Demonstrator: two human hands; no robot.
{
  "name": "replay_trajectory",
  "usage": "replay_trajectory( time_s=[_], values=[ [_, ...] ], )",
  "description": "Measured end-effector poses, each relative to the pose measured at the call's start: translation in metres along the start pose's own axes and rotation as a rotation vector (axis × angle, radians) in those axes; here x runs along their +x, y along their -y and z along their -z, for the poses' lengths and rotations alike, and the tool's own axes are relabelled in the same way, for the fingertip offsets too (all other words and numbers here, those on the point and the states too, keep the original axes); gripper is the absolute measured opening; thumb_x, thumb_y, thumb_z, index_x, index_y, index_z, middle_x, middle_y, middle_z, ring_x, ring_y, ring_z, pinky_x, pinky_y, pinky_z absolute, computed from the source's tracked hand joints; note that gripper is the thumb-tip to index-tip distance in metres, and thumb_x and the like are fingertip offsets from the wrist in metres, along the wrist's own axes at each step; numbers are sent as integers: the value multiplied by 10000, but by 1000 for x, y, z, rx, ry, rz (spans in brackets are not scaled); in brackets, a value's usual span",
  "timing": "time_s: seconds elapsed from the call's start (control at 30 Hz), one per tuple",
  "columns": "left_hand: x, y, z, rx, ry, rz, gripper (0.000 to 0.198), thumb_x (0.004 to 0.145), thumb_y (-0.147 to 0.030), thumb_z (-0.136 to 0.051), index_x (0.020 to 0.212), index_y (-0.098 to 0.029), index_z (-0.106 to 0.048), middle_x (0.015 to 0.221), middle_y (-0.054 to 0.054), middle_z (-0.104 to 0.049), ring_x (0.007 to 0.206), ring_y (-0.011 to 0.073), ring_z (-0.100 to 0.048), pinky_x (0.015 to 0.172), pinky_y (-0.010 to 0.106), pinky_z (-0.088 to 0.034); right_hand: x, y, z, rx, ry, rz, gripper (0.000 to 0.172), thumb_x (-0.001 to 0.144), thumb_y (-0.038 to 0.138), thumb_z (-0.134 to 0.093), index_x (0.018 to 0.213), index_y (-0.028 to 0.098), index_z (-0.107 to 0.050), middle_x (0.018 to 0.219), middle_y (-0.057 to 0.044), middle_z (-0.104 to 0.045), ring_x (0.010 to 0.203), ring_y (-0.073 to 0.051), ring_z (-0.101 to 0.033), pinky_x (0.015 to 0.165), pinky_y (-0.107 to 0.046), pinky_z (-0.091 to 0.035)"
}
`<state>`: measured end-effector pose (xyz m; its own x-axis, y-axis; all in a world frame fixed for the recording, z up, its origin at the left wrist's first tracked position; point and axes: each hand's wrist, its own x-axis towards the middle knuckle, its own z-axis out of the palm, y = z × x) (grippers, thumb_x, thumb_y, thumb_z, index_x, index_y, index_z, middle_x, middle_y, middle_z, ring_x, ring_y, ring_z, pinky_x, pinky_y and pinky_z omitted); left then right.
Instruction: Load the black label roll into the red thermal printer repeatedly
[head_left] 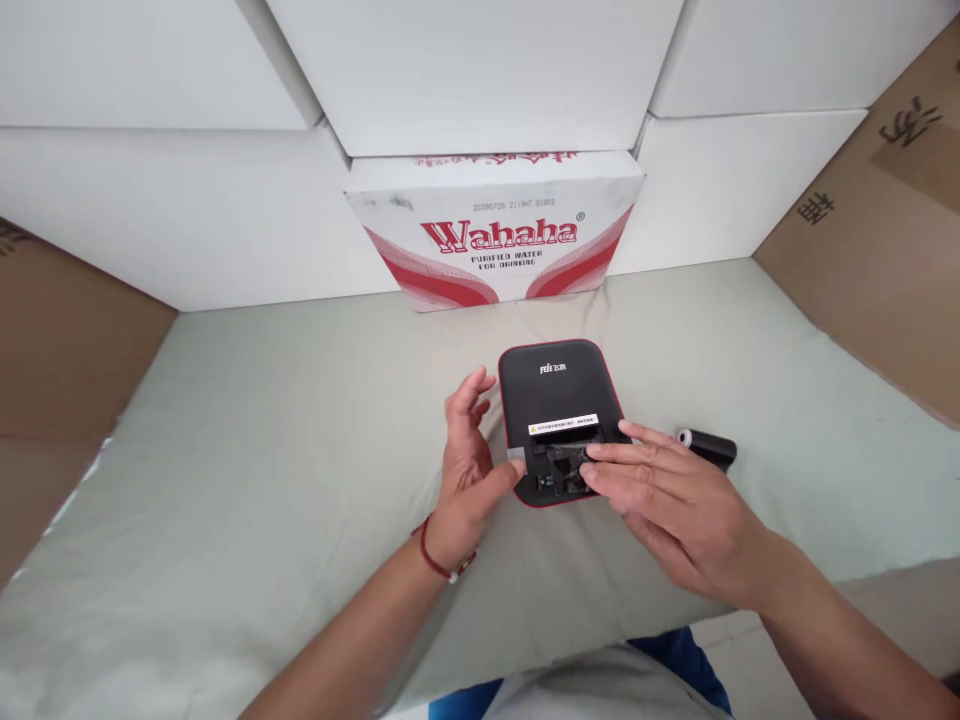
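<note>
Head view, clock centred on the black device [574,395]: it lies flat on the cloth-covered counter [300,430], red trim round its edge, white logo toward 12 o'clock. White label [562,426] with a warning triangle sits mid-face; below it, toward 6, an opening with a dark, shiny part [562,470] showing in it. Outline of that part is half hidden by fingers, can't make out the details. Grey patch [515,454] at the device's 8 o'clock edge. Left hand [469,460] comes in from 8, spread wide, thumb on the device at the grey patch, other fingers raised just beside the left edge; nothing seen in its grasp. Red bracelet [427,545] on that wrist. Right hand [682,505] comes in from 4, fingers extended and close together, tips at the dark part; can't tell if it's pinching anything, thumb is mostly hidden. Small black cylinder [712,449] with a white end lies at 3, just beyond the right hand. Wahaha water carton [499,235] stands at 11, well apart from the device, backed by white boxes [487,70] from 10 round to 1. Brown cardboard at 9 [67,370] and at 2 [877,230], with dark characters on the latter.
</note>
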<state>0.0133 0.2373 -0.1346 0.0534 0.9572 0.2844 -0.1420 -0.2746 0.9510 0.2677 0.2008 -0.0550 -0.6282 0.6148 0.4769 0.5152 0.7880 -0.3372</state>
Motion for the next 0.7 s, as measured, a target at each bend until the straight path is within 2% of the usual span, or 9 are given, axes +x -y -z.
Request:
replay_trajectory(
  time_s=[0.1,0.23,0.4,0.53,0.63,0.7],
  values=[
    [8,6,-1,-299,103,157,997,798,-369,-871,1653,-525,-381,1780,-45,-362,1688,320,-277,1386,507,-233,-11,0,-4,35,-23,-1,391,1033,16,-567,1399,97,-677,1308,-116,-828,1368,-188,-710,1280,-422,-511],
    [12,9,-5,-474,118,273,1059,765,-329,-878,1663,-528,-354,1807,-57,-348,1725,323,-223,1415,552,-194,-14,1,-6,35,-36,-11,399,1029,12,-567,1402,94,-679,1308,-115,-826,1373,-182,-704,1266,-405,-529],
    [12,17,-2,-473,144,300,1099,783,-353,-896,1680,-547,-292,1842,-59,-279,1748,327,-164,1428,588,-149,-10,2,-5,30,-36,-8,369,1027,17,-582,1368,98,-697,1280,-114,-835,1325,-185,-733,1249,-400,-543],
    [10,22,1,-411,183,276,1091,829,-426,-885,1697,-549,-237,1879,-62,-165,1759,326,-104,1431,583,-135,3,2,0,-9,-55,17,277,1029,19,-580,1240,114,-732,1158,-103,-860,1142,-173,-799,1194,-366,-573],
    [9,27,2,-365,201,233,1047,867,-487,-856,1706,-524,-231,1879,-38,-161,1752,340,-130,1427,599,-148,22,2,4,-51,-37,-35,220,1061,69,-580,1202,137,-734,1018,-60,-863,919,-161,-810,1004,-325,-643],
    [9,30,2,-329,209,191,993,887,-507,-839,1700,-500,-268,1869,-23,-200,1743,341,-160,1426,589,-162,42,1,6,-96,48,-155,215,1105,158,-550,1199,162,-744,970,-46,-854,828,-169,-794,826,-308,-638]
  ],
)
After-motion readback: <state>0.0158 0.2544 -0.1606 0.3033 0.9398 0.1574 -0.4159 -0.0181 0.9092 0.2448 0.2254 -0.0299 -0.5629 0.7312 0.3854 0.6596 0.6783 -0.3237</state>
